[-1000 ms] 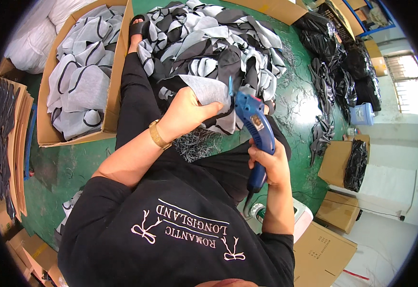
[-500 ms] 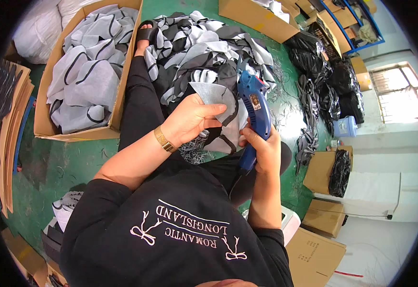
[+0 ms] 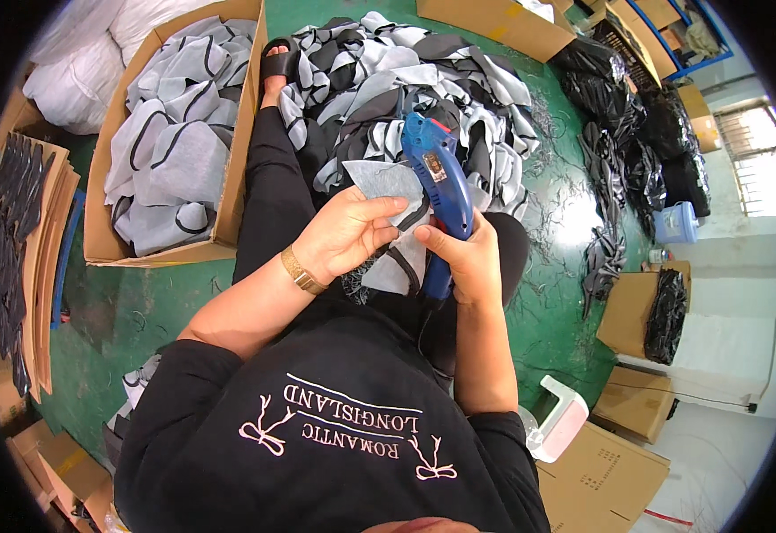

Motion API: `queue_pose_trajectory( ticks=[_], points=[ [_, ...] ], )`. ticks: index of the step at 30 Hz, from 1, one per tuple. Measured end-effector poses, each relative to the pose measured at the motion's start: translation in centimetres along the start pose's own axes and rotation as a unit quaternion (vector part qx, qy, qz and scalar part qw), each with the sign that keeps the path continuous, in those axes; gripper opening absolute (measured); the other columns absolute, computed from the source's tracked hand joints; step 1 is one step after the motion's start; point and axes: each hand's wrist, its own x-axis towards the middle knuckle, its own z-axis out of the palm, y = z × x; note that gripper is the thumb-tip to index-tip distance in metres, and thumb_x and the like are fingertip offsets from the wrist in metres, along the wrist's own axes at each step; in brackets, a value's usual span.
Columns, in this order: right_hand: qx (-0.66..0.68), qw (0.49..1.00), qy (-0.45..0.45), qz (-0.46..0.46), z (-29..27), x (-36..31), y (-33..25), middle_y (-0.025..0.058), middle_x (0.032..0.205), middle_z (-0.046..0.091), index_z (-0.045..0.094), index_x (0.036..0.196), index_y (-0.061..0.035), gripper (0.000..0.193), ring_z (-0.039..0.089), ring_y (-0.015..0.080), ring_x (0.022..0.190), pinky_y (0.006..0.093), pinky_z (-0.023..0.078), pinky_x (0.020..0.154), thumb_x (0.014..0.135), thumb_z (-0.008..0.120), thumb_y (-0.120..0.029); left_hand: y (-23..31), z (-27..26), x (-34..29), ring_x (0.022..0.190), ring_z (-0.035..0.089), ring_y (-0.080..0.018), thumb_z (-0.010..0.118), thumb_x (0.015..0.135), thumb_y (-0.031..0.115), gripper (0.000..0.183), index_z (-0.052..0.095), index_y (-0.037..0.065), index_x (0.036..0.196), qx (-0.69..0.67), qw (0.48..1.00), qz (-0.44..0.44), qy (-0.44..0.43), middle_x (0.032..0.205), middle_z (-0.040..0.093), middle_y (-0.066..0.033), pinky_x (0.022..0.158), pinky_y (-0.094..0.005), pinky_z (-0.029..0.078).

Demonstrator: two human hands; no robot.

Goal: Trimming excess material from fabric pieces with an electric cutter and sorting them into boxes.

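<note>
My left hand (image 3: pixel 342 233) pinches a grey fabric piece (image 3: pixel 381 180) with a black edge band between thumb and fingers. Wrapped round the handle of a blue handheld electric cutter (image 3: pixel 445 191) is my right hand (image 3: pixel 466 258), its thumb lying on the near side of the body. The cutter's head points away from me, close beside the fabric's right edge. Its blade is hard to make out. Below both hands hangs another grey piece with a black stripe (image 3: pixel 397 271), over my lap. Beyond them lies a large heap of grey and black fabric pieces (image 3: pixel 388 84).
To the left stands a cardboard box (image 3: pixel 235 169) full of similar grey pieces. Thread scraps litter the green floor (image 3: pixel 552 258) on the right. Black plastic bags (image 3: pixel 663 133), a light blue bucket (image 3: pixel 675 222) and more cartons (image 3: pixel 632 306) line the right side. A white plastic stool (image 3: pixel 558 417) is near my right elbow.
My right hand has brought the cutter leftward, nearer to the fabric in my left hand. The left hand keeps its pinch. The whole view has shifted slightly.
</note>
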Motion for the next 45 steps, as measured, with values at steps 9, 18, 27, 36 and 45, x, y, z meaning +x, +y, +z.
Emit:
queue_pose_trajectory(
  ticks=[9,18,27,36,45],
  points=[
    [0.048,0.997,-0.044,0.03,-0.1,2.0,1.0,0.0022,0.081,0.06,0.058,0.096,0.0001,0.039,0.056,0.0086,0.069,0.0227,0.048,0.064,0.065,0.081,-0.006,1.4,1.9,-1.2,0.086,0.064,-0.0109,0.064,0.086,0.011,0.023,0.058,0.005,0.108,0.096,0.994,0.025,0.056,0.096,0.066,-0.0035,0.072,-0.0255,0.053],
    [0.046,0.995,-0.073,0.041,-0.1,3.7,1.9,-0.0003,0.081,0.058,0.058,0.094,-0.002,0.036,0.053,0.008,0.07,0.0222,0.044,0.066,0.066,0.08,-0.007,0.9,0.2,-1.8,0.074,0.06,-0.0088,0.069,0.082,0.004,0.023,0.056,0.002,0.101,0.293,0.944,0.106,0.113,0.087,0.064,-0.0036,0.067,-0.0226,0.05],
    [0.064,0.995,-0.042,0.059,-2.3,4.0,2.3,-0.0013,0.08,0.057,0.058,0.092,-0.002,0.034,0.051,0.0068,0.068,0.0216,0.043,0.065,0.066,0.08,-0.005,1.2,-2.1,-0.4,0.08,0.063,-0.0124,0.064,0.087,0.01,0.019,0.056,0.005,0.102,0.148,0.988,0.012,0.044,0.09,0.064,-0.0047,0.074,-0.0262,0.052],
    [0.021,0.992,-0.116,0.041,-2.3,2.9,1.7,0.0036,0.081,0.061,0.056,0.103,0.0014,0.042,0.057,0.01,0.07,0.0234,0.046,0.064,0.067,0.077,-0.005,0.7,-0.4,4.1,0.101,0.062,-0.0186,0.053,0.094,0.026,0.029,0.056,0.007,0.117,-0.083,0.996,-0.004,0.025,0.109,0.064,-0.0061,0.088,-0.036,0.049],
    [0.125,0.979,-0.117,0.11,-7.8,2.1,2.0,0.0075,0.079,0.058,0.054,0.106,0.0038,0.041,0.06,0.0168,0.066,0.0306,0.054,0.059,0.073,0.075,-0.011,2.1,-1.0,3.1,0.09,0.065,-0.0163,0.066,0.084,0.008,0.024,0.059,0.005,0.107,0.079,0.991,0.069,0.086,0.1,0.066,-0.005,0.079,-0.0331,0.053]
  ],
)
